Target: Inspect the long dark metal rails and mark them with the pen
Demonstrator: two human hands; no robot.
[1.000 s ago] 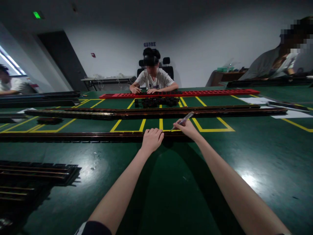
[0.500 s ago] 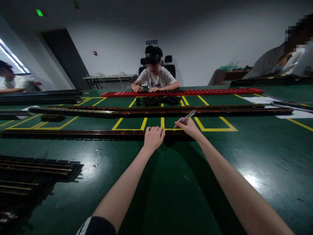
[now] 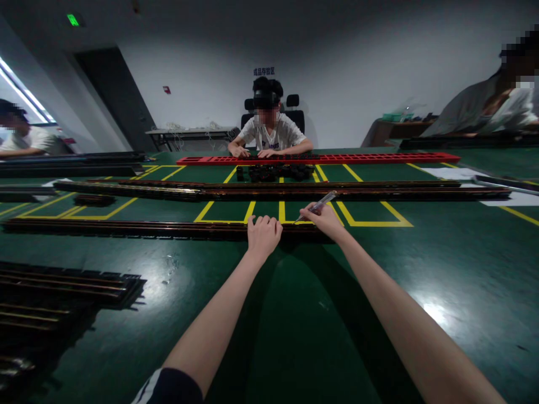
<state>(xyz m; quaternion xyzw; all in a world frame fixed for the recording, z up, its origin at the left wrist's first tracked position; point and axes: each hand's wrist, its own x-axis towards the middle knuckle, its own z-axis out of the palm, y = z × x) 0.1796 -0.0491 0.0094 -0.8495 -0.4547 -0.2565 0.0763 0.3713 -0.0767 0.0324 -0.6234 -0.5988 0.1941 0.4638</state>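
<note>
A long dark strip [image 3: 168, 230] with thin shiny lines along it lies crosswise on the green table [image 3: 421, 258]. My left hand [image 3: 264, 235] rests over this strip with its fingers bent round the far edge; the fingers look closed on it. To the right, my right hand [image 3: 322, 219] grips a clear pen-like tool [image 3: 325, 198] in a pinch. The tool slants, its tip down at the strip's far edge, a little right of my left hand. The strip's right end is partly hidden by my right hand and wrist.
Beyond lie another long dark strip [image 3: 379, 191], a cluster of black parts [image 3: 278, 172] and a red slotted frame [image 3: 379, 158]. Dark strips are stacked [image 3: 63, 286] at the near left. White paper [image 3: 505, 196] lies at right. A person [image 3: 272, 132] sits opposite; others sit at both sides.
The view has shifted slightly. Both hands keep nearly the same places on the strip, and the pen-like tool is still in my right hand. The left index finger looks slightly more raised.
</note>
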